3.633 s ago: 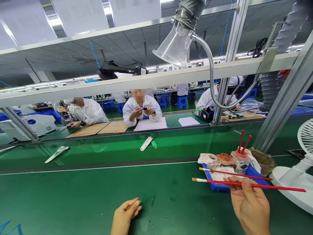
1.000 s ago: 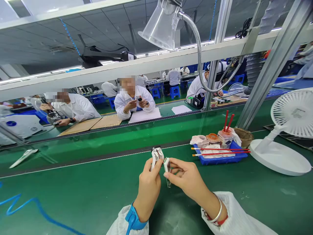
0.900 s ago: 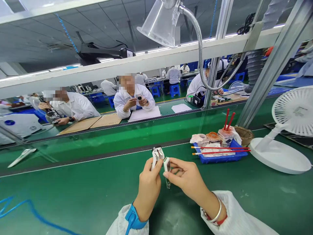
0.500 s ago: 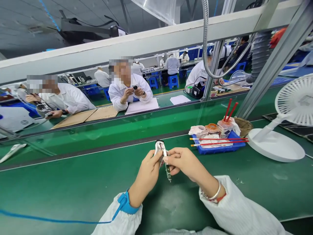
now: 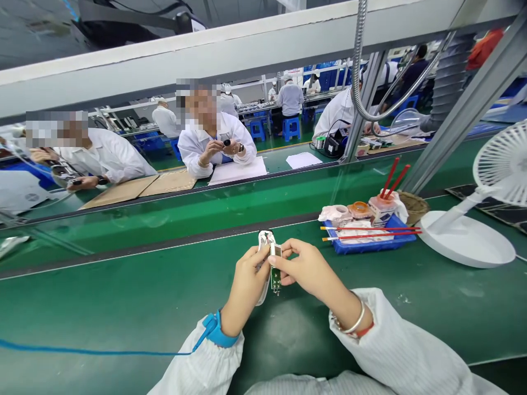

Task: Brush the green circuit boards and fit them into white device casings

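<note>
My left hand (image 5: 246, 285) is closed around a long white plastic casing (image 5: 264, 241), held upright over the green bench. My right hand (image 5: 307, 269) pinches a small green circuit board (image 5: 275, 270) and holds it against the casing's open side. Both hands meet at the middle of the view, a little above the mat. A blue wrist strap (image 5: 214, 332) with a blue cord sits on my left wrist, and a metal bangle (image 5: 354, 323) on my right.
A blue tray (image 5: 370, 244) with red-handled brushes, small jars and tape stands to the right. A white desk fan (image 5: 473, 230) is at the far right. A glass barrier (image 5: 206, 219) and conveyor separate me from co-workers in white coats opposite.
My right hand put down the red brush; both hands then picked up the casing and board. Over the last second the board turned and moved in against the casing.
</note>
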Action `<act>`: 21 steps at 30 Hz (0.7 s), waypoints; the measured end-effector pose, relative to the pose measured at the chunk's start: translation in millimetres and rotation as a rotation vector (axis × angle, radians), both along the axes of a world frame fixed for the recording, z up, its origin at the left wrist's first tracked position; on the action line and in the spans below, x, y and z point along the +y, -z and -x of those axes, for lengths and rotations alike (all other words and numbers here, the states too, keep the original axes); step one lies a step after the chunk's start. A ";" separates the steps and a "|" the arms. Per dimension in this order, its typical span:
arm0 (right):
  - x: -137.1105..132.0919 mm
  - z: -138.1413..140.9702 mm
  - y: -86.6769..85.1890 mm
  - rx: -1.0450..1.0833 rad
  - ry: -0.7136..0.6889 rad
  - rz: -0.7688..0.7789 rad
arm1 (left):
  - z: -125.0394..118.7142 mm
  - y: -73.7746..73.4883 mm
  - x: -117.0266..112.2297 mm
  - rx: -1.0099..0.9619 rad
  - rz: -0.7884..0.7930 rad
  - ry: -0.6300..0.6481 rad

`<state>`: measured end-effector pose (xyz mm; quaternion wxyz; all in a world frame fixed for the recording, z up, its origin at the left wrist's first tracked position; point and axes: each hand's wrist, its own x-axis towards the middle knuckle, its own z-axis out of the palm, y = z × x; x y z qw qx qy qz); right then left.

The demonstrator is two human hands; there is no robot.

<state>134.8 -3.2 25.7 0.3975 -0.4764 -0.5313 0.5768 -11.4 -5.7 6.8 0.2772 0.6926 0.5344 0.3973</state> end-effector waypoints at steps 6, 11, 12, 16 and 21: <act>-3.8 6.2 3.5 -0.296 0.100 -0.238 | -8.8 9.4 3.9 -0.121 -0.017 -0.077; 0.1 7.5 9.6 -0.382 0.112 -0.289 | -12.9 11.0 6.7 -0.130 0.026 -0.083; 1.3 7.3 11.0 -0.389 0.112 -0.292 | -12.2 11.6 7.5 -0.126 0.034 -0.076; 6.2 4.3 14.2 -0.382 0.139 -0.274 | -6.2 13.9 8.5 -0.210 0.151 0.020; 10.5 -1.9 11.6 -0.400 0.189 -0.256 | -2.4 13.2 1.6 -0.737 0.456 0.180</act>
